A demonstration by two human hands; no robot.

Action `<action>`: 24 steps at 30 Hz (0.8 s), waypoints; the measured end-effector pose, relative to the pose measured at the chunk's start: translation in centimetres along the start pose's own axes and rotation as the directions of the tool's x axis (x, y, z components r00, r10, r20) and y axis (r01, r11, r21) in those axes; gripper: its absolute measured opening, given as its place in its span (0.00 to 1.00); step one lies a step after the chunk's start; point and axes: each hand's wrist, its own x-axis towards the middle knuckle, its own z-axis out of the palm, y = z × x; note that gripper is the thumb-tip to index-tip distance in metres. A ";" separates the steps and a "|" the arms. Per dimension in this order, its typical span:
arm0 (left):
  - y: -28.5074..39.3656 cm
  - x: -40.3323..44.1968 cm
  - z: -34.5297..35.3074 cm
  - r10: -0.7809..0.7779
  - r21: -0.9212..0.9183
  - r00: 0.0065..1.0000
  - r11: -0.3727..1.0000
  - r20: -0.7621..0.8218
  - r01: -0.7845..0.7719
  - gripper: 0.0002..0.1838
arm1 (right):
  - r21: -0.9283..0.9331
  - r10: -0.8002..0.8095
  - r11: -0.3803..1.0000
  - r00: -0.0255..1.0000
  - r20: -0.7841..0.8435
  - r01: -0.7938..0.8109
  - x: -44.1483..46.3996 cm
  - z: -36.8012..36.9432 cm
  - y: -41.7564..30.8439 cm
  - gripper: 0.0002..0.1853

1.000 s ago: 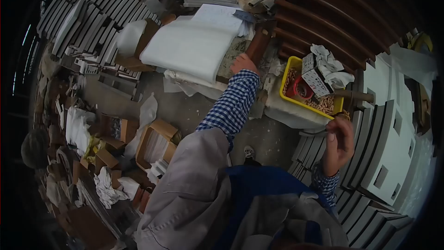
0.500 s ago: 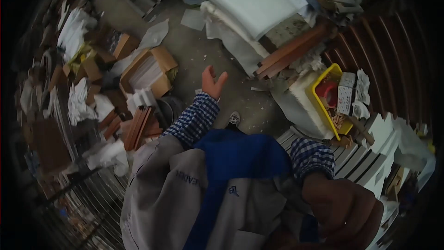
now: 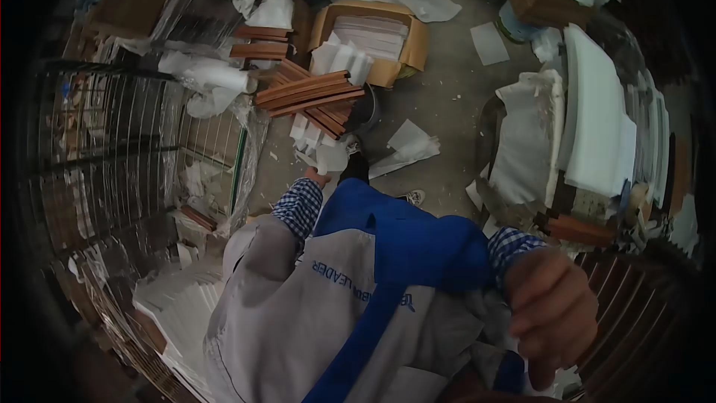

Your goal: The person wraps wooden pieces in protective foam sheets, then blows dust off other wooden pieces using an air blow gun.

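My left hand (image 3: 317, 176) hangs low beside my leg, next to white foam-like pieces (image 3: 332, 157). Its fingers are small and partly hidden, so their grip and any contact are unclear. Close to the camera, my right hand (image 3: 552, 310) is in front of my body with curled fingers. Whatever lies inside that curl, if anything, is hidden. Reddish-brown strips (image 3: 313, 95) lie crosswise above the white pieces, partly over a dark round bin (image 3: 365, 110).
An open cardboard box (image 3: 419, 48) holds pale strips. Paper scraps (image 3: 406, 145) litter the floor. White sheets (image 3: 597, 112) are stacked at the right, above dark brown slats (image 3: 634, 321). A wire cage (image 3: 97, 145) stands at the left, near a plastic roll (image 3: 209, 71).
The view has swung right, bringing the box and brown strips toward the middle. My left hand has dropped from an outstretched, open pose to beside the white pieces. My right hand remains curled.
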 end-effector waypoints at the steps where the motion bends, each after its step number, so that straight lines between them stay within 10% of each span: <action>1: -1.2 0.8 -1.3 -0.072 -0.125 0.997 0.990 0.007 0.072 0.39 | -0.092 0.099 0.990 0.993 -0.064 -0.104 -0.1 1.1 3.3 0.13; 4: -4.8 5.2 -3.1 -0.083 -0.228 0.995 0.971 -0.052 0.070 0.39 | -0.560 0.540 0.699 0.842 0.004 -0.445 -3.1 -0.1 15.3 0.21; 10: -6.9 11.7 -10.2 0.003 -0.467 0.999 0.884 -0.044 -0.024 0.43 | -0.654 0.885 0.321 0.463 -0.051 -0.685 -15.3 2.6 36.5 0.22; 24: -15.8 24.3 -12.3 -0.101 -0.785 0.981 0.615 -0.167 -0.071 0.38 | -0.953 0.947 0.303 -0.118 0.300 0.011 -26.2 4.9 56.9 0.46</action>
